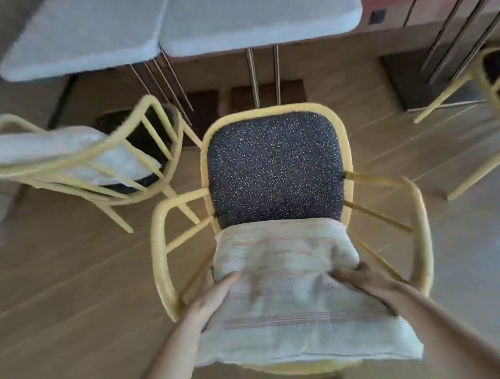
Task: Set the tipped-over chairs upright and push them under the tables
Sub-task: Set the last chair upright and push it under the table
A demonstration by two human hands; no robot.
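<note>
Chair [277, 169] with yellow frame stands upright on the floor, near the bench [258, 12], not yet under it. The cushion [290, 299] over its backrest is gripped by left hand [212, 297] and right hand [360, 279]. If pushed by the cushion only, it may slip off, or the chair may be caught on the tilted neighbour chair [85, 160].

Yellow chair frame [162, 256], dark speckled seat [275, 169], pale orange-striped cushion [291, 305], grey tables [169, 19].

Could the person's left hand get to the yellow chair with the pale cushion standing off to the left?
Probably yes: bare wooden floor lies between the left hand and that yellow chair, though the hand now presses the striped cushion.
</note>
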